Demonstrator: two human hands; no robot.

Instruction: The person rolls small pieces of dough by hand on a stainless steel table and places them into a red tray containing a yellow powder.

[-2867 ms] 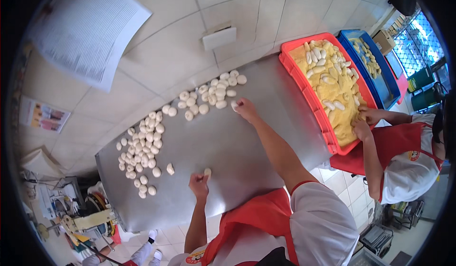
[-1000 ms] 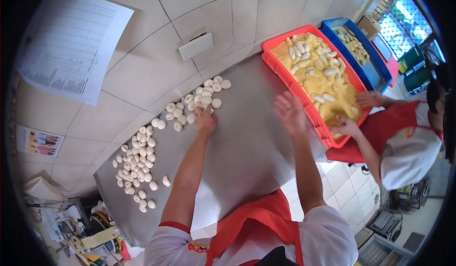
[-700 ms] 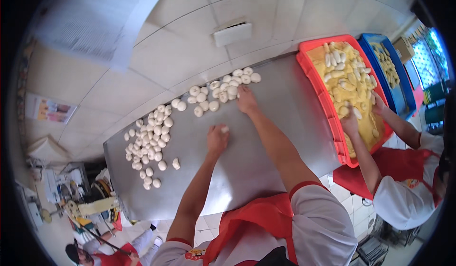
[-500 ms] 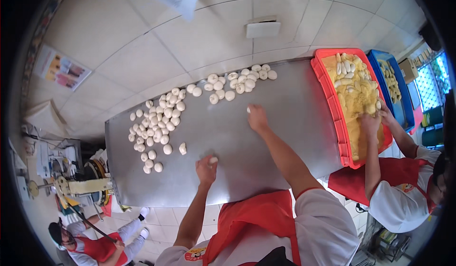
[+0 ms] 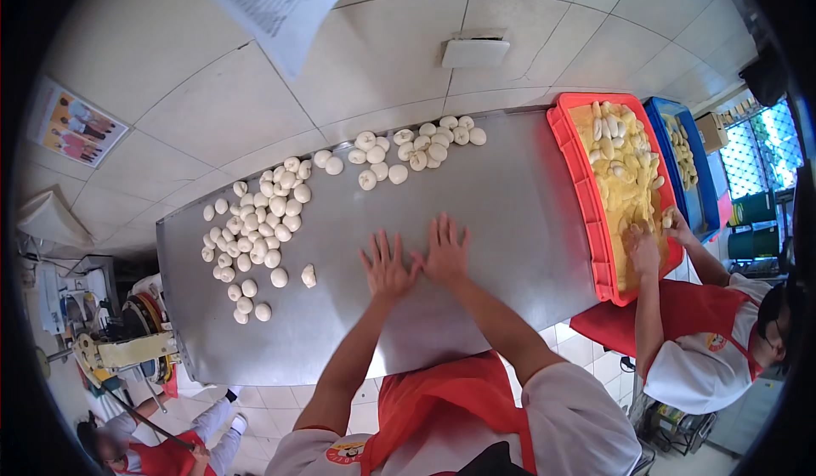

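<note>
My left hand lies palm down on the steel table, fingers spread and pointing away from me. Right beside it, my right hand is also flat with its fingers apart, and the thumbs nearly meet. Whatever is under the palms is hidden. To the left of my hands lies one odd-shaped dough piece. Beyond it, many round dough balls cluster on the table's left part. Another group of dough balls sits along the far edge by the wall.
At the table's right end stands a red crate of yellow crumbs and pale dough pieces, where a co-worker's hands are busy. A blue crate is behind it. Another person stands at lower left near a machine.
Both hands have come together at mid-table and flattened, fingers now spread. The small dough pieces seen at each hand before are out of sight. The whole view has shifted slightly.
</note>
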